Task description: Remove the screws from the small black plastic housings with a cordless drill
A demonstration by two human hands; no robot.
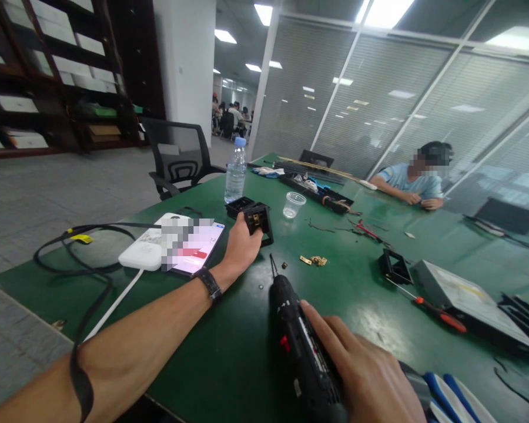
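Gripping a black socket housing, left hand fingers curled shut.

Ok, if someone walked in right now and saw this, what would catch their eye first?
Probably the black power screwdriver gripped in the right hand low in the foreground, its bit pointing up the green table. Just beyond it, the left hand clasps a small black housing beside a lit phone. Farther back stand a water bottle and a clear cup.
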